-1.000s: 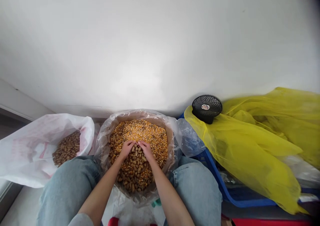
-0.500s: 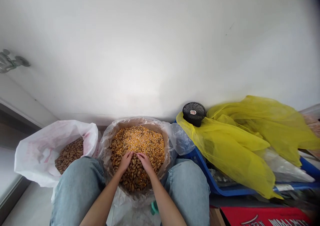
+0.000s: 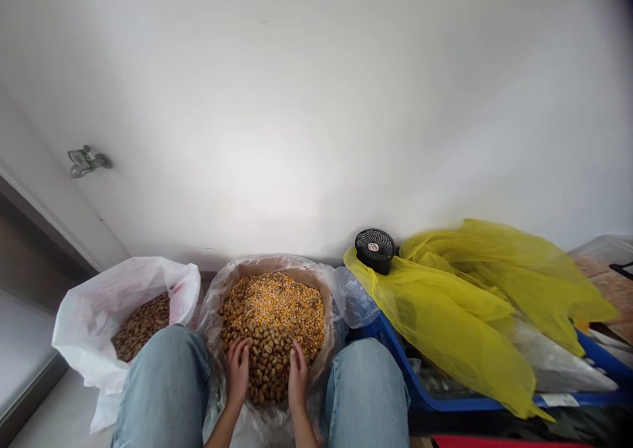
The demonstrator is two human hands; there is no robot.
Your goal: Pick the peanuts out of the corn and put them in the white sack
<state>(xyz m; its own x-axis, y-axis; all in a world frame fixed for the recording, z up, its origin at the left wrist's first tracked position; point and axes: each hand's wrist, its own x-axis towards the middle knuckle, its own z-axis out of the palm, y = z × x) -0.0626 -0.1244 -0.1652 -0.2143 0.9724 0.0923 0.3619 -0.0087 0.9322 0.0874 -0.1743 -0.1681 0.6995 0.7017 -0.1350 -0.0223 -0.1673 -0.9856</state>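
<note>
A clear plastic bag [image 3: 213, 296] stands open between my knees, filled with yellow corn kernels at the back and brown beans at the front. My left hand [image 3: 238, 371] lies flat on the beans at the near left, fingers stretched out. On the near right, my right hand [image 3: 297, 377] rests the same way, fingers pointing away from me. The two hands lie apart with a heap of beans between them. Neither hand holds anything that I can see.
A white plastic bag [image 3: 86, 316] with brown beans stands at my left knee. To the right, a yellow plastic sheet [image 3: 459, 303] covers a blue crate [image 3: 395, 349], with a small black fan [image 3: 374, 250] on top. A white wall rises behind.
My hands have drawn back toward me and spread apart; earlier they met at the middle of the bag. The view has tilted up, showing more wall.
</note>
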